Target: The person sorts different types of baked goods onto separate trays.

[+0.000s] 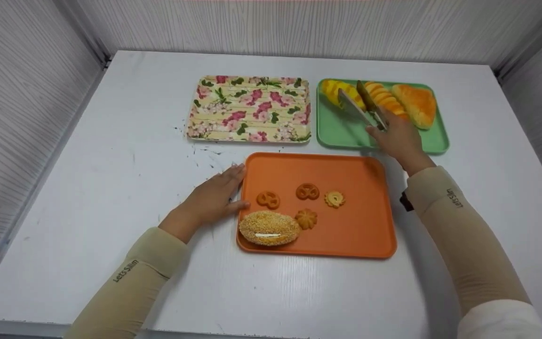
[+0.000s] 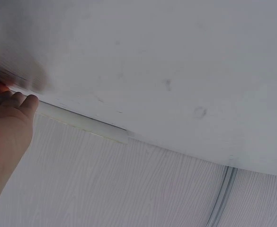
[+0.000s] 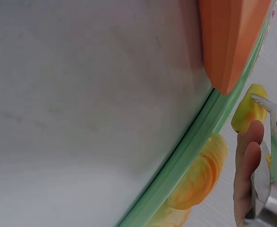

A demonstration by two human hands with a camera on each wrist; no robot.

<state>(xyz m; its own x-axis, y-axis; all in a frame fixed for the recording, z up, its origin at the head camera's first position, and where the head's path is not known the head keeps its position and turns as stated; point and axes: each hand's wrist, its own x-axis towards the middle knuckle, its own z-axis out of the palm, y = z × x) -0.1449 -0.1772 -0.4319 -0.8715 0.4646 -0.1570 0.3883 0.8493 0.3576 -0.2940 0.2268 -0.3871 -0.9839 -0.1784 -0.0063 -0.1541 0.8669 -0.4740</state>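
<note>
My right hand grips metal tongs over the green tray. The tongs' arms are spread, their tips between a yellow bread and a ridged orange bread. The right wrist view shows my fingers on the tongs, with the yellow bread beyond the green tray's rim. My left hand rests flat on the table, its straight fingers touching the left edge of the orange tray. In the left wrist view only the left hand and the table are visible.
The orange tray carries a sesame bread, two pretzel cookies and two flower cookies. A triangular bread lies at the green tray's right. A floral tray sits at the back left. Walls enclose the white table.
</note>
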